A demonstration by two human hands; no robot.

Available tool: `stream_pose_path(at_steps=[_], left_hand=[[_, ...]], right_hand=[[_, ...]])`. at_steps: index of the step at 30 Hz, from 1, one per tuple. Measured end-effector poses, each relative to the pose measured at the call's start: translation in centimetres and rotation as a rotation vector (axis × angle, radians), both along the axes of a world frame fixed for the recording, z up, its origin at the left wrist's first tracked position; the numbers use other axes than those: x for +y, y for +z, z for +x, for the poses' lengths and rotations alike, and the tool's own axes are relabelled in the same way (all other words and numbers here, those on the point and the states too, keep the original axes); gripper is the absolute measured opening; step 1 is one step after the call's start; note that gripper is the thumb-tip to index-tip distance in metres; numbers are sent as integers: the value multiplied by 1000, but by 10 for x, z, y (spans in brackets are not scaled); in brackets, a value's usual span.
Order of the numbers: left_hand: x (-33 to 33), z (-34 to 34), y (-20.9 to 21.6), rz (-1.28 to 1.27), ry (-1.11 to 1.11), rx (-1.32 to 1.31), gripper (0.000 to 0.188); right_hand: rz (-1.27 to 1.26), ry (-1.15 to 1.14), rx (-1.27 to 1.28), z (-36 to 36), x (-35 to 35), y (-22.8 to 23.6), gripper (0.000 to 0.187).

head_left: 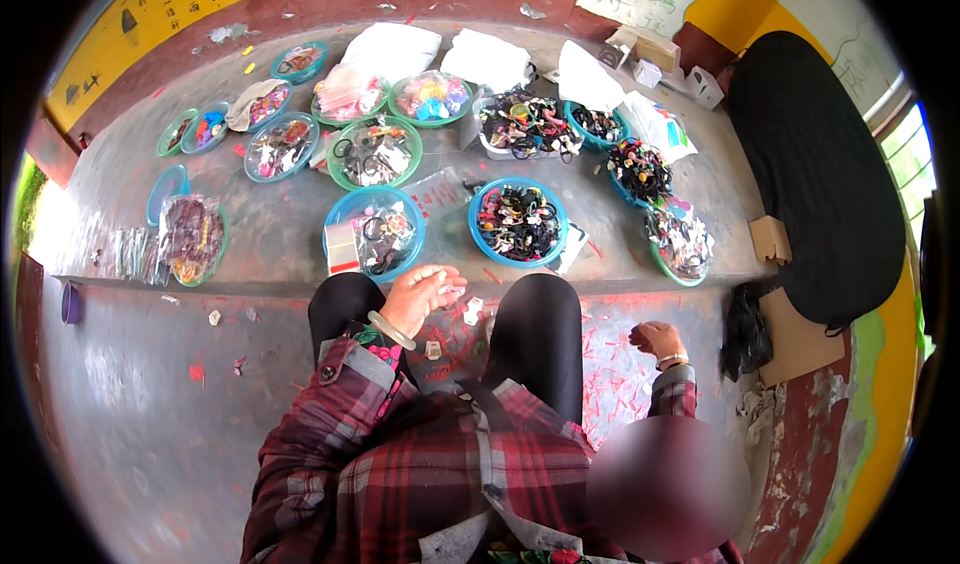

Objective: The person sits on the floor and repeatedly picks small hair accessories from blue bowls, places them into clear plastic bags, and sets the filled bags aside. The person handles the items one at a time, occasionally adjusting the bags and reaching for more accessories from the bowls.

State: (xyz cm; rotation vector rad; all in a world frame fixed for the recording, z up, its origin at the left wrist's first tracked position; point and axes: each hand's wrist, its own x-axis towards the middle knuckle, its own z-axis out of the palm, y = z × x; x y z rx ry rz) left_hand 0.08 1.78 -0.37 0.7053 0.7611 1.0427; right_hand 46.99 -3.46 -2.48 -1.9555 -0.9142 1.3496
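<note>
My left hand point(415, 301), with a pale bangle at its wrist, is above my left knee, just in front of a blue basket point(419, 226). Its fingers are closed around a small whitish piece point(453, 292) too small to name. The basket holds dark hair ties on cards and a clear bag with a red-edged flap. My right hand point(660, 339) hangs out to the right of my right knee, fingers loosely bent and apart, nothing visible in them. Between the knees, small white cards point(473, 311) lie on the floor. Another blue basket point(475, 234) of dark and coloured hair ties stands ahead.
Several baskets of hair accessories crowd the raised ledge point(620, 259), among them a green basket point(333, 169) and a white tub point(492, 151). White bags point(487, 59) lie behind. To the right are a large black oval object point(815, 184) and a black plastic bag point(746, 334). Red scraps litter the floor.
</note>
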Motion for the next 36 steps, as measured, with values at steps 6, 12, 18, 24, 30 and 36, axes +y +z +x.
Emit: stream_pose_path(at_steps=[6, 12, 18, 24, 30, 36], left_hand=[[2, -1, -3, -33, 9, -187, 25], [4, -7, -1, -66, 59, -292, 25], [3, -9, -1, -72, 128, -325, 25], [4, -4, -4, -53, 72, -340, 23], [1, -1, 9, -23, 33, -257, 21], [-1, 0, 4, -4, 53, -25, 20]], right_hand=[[465, 191, 2, -109, 53, 65, 18], [506, 376, 387, -250, 81, 55, 27], [291, 426, 535, -295, 81, 56, 20], [367, 365, 523, -296, 79, 51, 5], [440, 358, 465, -296, 78, 48, 2], [424, 390, 442, -296, 75, 51, 2]])
